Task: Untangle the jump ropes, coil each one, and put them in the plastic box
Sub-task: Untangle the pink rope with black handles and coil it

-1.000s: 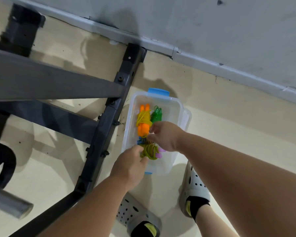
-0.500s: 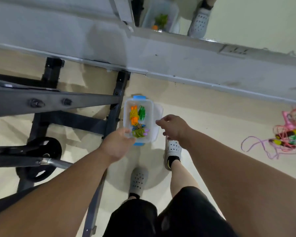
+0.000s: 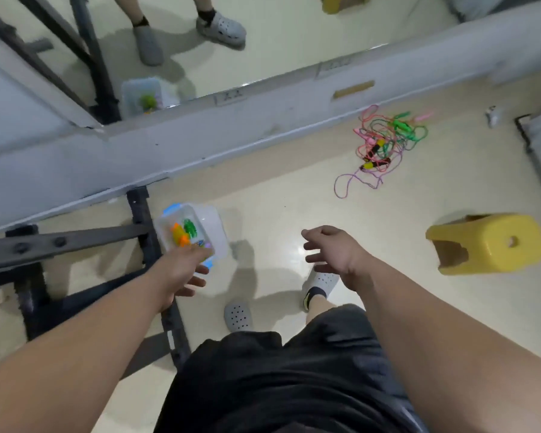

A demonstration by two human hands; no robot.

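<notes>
right hand (image 3: pixel 334 251) now well off the plastic box (image 3: pixel 216 217) — left hand (image 3: pixel 181 270) by its near end, all fingers (image 3: pixel 313 235) slack, empty

Clear plastic box (image 3: pixel 214 226) with blue clips, yellow stool (image 3: pixel 494 242), pink-green tangled ropes (image 3: pixel 388 142).

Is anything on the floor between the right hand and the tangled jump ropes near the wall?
Nothing visible does. Only bare cream floor lies between the right hand and the tangled pile of pink and green jump ropes. The yellow plastic stool stands to the right of that path.
</notes>
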